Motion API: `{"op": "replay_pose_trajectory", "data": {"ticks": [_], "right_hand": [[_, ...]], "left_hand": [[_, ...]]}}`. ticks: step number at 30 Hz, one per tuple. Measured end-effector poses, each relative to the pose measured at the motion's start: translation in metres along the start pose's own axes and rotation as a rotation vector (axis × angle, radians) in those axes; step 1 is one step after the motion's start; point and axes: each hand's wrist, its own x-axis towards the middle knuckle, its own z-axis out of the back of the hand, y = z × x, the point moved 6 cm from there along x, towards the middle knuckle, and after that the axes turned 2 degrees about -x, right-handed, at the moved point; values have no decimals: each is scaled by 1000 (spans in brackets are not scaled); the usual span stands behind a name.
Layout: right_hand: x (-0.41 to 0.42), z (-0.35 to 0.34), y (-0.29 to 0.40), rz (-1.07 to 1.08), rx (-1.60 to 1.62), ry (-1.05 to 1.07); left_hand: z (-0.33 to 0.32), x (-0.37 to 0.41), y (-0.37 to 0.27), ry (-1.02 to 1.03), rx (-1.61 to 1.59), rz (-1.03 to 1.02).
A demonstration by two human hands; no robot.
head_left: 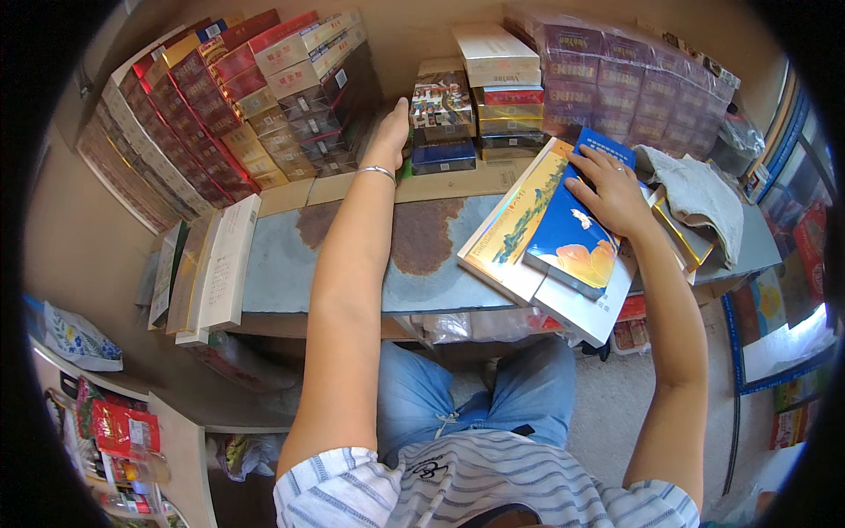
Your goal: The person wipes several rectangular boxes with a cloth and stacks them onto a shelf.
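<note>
My left hand point(394, 129) reaches to the back of the shelf, on the left side of a short stack of cartons with a patterned carton point(443, 99) and a blue carton point(442, 157) at its bottom. Its fingers are mostly hidden, so whether they grip anything does not show. Spread fingers of my right hand point(608, 188) lie flat on a blue carton with a gold flower point(574, 231). That carton rests aslant on a yellow landscape-print carton point(528, 204) and a white carton point(587, 310), whose corner juts past the counter's front edge.
Stacked red and gold cartons point(198, 99) line the back left, and plastic-wrapped purple cartons point(614, 79) the back right. Upright white cartons point(228, 264) stand at the left end of the grey counter point(317, 277), which has rust patches. A grey cloth point(700, 191) drapes over boxes at right.
</note>
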Motion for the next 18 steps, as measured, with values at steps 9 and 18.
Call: {"op": "replay_pose_trajectory", "data": {"ticks": [9,18], "right_hand": [[0,2,1,2,-2,-14],[-1,3,-1,-7,28,-19]], "left_hand": [[-33,-6,-41,-4,257,-252],[53,19,-12,-423,-23,-299]]}}
